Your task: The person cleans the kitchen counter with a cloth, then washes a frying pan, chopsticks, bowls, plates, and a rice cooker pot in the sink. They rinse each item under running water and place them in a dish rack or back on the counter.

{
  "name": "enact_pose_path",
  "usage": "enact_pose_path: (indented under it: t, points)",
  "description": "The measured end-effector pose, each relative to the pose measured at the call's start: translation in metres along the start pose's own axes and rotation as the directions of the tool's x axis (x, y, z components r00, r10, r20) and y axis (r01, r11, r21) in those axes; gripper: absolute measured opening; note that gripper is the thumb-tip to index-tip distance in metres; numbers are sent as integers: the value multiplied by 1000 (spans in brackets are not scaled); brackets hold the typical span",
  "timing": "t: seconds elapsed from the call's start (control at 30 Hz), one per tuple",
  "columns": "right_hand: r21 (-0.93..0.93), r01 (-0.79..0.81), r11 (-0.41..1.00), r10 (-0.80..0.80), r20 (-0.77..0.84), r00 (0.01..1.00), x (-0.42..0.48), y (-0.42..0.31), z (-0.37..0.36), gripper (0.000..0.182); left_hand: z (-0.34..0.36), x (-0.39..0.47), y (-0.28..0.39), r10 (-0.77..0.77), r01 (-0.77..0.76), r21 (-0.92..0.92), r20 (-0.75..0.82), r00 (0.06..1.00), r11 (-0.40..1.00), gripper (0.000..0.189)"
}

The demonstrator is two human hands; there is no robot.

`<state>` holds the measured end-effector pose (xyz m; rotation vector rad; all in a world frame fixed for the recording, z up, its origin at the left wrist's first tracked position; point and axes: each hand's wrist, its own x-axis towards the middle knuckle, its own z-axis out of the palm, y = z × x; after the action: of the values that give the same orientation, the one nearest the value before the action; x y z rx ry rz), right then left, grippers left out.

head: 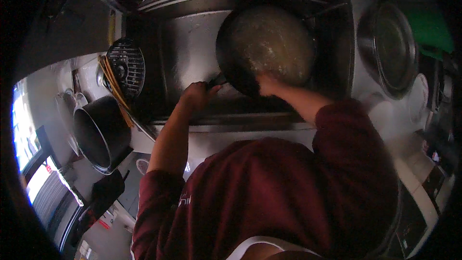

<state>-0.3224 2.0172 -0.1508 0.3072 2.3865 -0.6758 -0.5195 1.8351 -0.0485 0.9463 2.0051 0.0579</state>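
A large dark wok or deep frying pan (272, 43) sits in a rectangular metal sink (195, 39). Its inside looks wet and brownish, with pale glints. My left hand (198, 95) grips the pan's dark handle (216, 80) at the lower left of the rim. Inside the near part of the pan is my right hand (269, 83), fingers low against the inner surface. Those fingers are blurred, and whether they hold a scrubber or anything else cannot be made out.
Left of the sink are a black slotted rack or drainer (126, 66), several thin wooden sticks (114, 86) and a dark pot (104, 133). On the right stand a large round metal vessel (393, 48), a green item (429, 30) and a pale plate (418, 97).
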Motion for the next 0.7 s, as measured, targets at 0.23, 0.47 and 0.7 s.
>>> enact_pose_path:
  t: [0.23,0.47,0.7]
  points:
    - [97,-395,914,365,-622,692,27,116,-31,30,-6,5,-2,-83,85,-5,152,985,996,72]
    - [477,9,879,293,-554,779,72,39,-55,36,-16,3,7,-103,96,50,155,983,994,71]
    - [-103,-123,987,94,-249,964,2,90,-9,33,0,13,-6,-94,88,46,161,982,995,62]
